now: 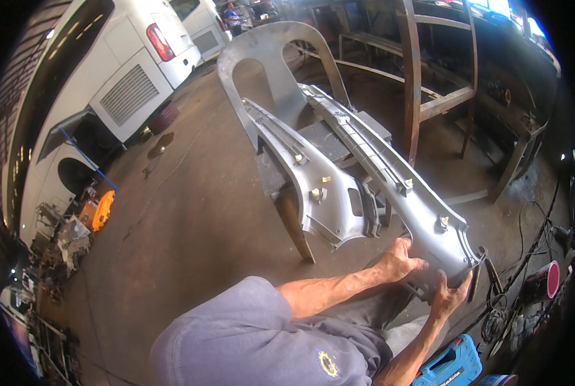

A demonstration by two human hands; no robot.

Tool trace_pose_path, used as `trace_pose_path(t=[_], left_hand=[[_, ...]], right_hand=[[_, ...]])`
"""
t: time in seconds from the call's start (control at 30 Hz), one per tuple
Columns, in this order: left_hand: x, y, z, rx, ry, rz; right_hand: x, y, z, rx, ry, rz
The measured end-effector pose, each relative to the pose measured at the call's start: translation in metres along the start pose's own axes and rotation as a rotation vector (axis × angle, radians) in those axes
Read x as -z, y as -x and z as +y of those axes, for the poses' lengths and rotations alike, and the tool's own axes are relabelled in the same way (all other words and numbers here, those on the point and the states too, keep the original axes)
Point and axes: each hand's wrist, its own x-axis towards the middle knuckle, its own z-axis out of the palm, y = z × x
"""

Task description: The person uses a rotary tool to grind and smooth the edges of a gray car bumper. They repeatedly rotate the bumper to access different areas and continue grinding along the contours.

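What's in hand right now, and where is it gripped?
The longer grey panel, by its wide near end, in both the left hand and right hand.

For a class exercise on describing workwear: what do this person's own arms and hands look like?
The left hand and right hand are ungloved, and both forearms are bare. A wide, short, grey-purple sleeve shows on the left; the matching shirt bears a round yellow emblem.

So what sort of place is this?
Probably a vehicle repair workshop: a large white vehicle stands at the left, a long silvery panel is held in front, and a blue tool case sits at the lower right.
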Motion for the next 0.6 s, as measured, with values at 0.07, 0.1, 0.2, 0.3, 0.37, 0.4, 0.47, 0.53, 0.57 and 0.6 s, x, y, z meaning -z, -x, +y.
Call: trace_pose_path(t=[0.07,0.1,0.2,0.3,0.37,0.4,0.47,0.53,0.57,0.6], left_hand=[[-0.001,0.0,0.008,0.02,-0.017,-0.019],[-0.002,0.0,0.005,0.014,-0.017,-0.018],[-0.005,-0.003,-0.01,-0.062,-0.018,0.016],[-0.01,-0.005,-0.013,-0.117,0.041,0.008],[-0.006,-0.005,0.002,0.032,0.125,-0.075],[-0.009,-0.006,0.0,0.026,0.136,-0.077],[-0.007,-0.005,-0.011,0.016,0.152,-0.074],[-0.004,-0.007,-0.018,0.052,0.212,-0.089],[-0.003,-0.008,-0.021,0.07,0.244,-0.097],[-0.002,-0.009,-0.023,0.084,0.254,-0.099]], right_hand=[[0.002,-0.001,0.005,0.066,0.019,-0.002],[0.003,-0.001,0.007,0.099,0.029,-0.003],[0.001,0.0,0.001,0.083,0.023,-0.03],[0.002,0.0,0.0,0.082,0.064,-0.014],[0.002,0.0,-0.004,0.055,0.019,-0.018],[0.003,0.0,-0.005,0.041,-0.004,-0.02],[0.009,-0.001,-0.002,0.016,-0.033,-0.067],[0.012,-0.002,-0.001,-0.02,-0.044,-0.104],[0.012,-0.003,-0.002,-0.043,-0.041,-0.118],[0.012,-0.004,-0.002,-0.066,-0.038,-0.132]])
